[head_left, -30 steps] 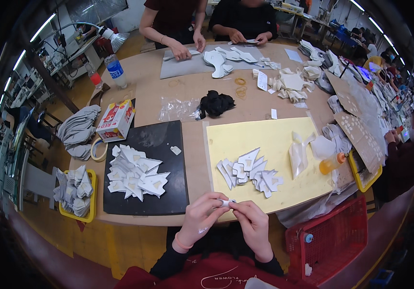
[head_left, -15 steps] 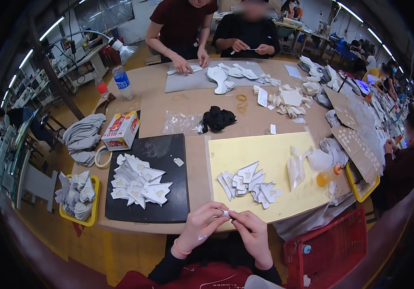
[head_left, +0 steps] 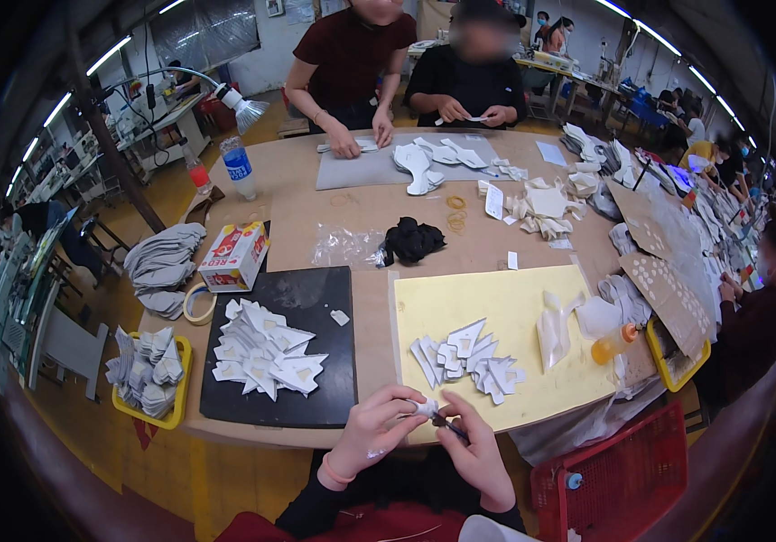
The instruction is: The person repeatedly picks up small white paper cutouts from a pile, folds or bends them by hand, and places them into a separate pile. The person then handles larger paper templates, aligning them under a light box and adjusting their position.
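At the table's near edge, my left hand (head_left: 374, 432) pinches a small white piece (head_left: 425, 409) between thumb and fingertips. My right hand (head_left: 478, 459) is closed on a thin dark tool (head_left: 454, 429), whose tip touches or nearly touches the white piece; its exact kind is too small to make out. Just beyond my hands, several white cut pieces with grey edges (head_left: 467, 352) lie in a loose cluster on a yellow sheet (head_left: 541, 312). Left of them, a bigger heap of similar pieces (head_left: 266, 348) rests on a black board (head_left: 315, 316).
Yellow baskets (head_left: 180, 397) flank the table, and a red crate (head_left: 609, 479) stands at lower right. An orange-filled bottle (head_left: 613, 345), a box (head_left: 235, 256), a tape roll (head_left: 196, 304) and black cloth (head_left: 413, 241) lie around. Two people (head_left: 352, 68) work across the table.
My right hand has drawn slightly away from the left and its fingers have spread around the dark tool, which now shows. The whole view has shifted slightly.
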Action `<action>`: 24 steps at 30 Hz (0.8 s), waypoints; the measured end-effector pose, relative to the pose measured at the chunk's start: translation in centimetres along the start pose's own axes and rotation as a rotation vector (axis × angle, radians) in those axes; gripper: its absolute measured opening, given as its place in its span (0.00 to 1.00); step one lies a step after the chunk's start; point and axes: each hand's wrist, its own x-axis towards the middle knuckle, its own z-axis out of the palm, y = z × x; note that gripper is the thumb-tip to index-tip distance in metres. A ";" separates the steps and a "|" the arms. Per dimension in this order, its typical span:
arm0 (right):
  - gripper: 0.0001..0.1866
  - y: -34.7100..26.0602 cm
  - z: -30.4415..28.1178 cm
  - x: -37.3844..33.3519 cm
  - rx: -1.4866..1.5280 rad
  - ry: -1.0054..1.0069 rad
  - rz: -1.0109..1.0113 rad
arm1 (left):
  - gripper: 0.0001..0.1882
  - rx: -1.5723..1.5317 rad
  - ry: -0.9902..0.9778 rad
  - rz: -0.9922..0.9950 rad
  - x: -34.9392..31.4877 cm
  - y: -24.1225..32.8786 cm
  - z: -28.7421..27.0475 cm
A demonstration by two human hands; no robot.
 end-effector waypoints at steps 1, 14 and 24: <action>0.18 -0.6 0.0 -0.2 0.053 0.014 0.046 | 0.06 -0.019 -0.014 0.000 0.0 0.0 -0.1; 0.12 1.0 0.1 0.8 -0.406 0.096 -0.369 | 0.05 0.059 -0.161 0.068 -0.1 0.1 -0.4; 0.12 1.7 -0.2 1.5 -0.578 0.115 -0.450 | 0.06 0.171 -0.147 0.105 0.1 -0.3 0.1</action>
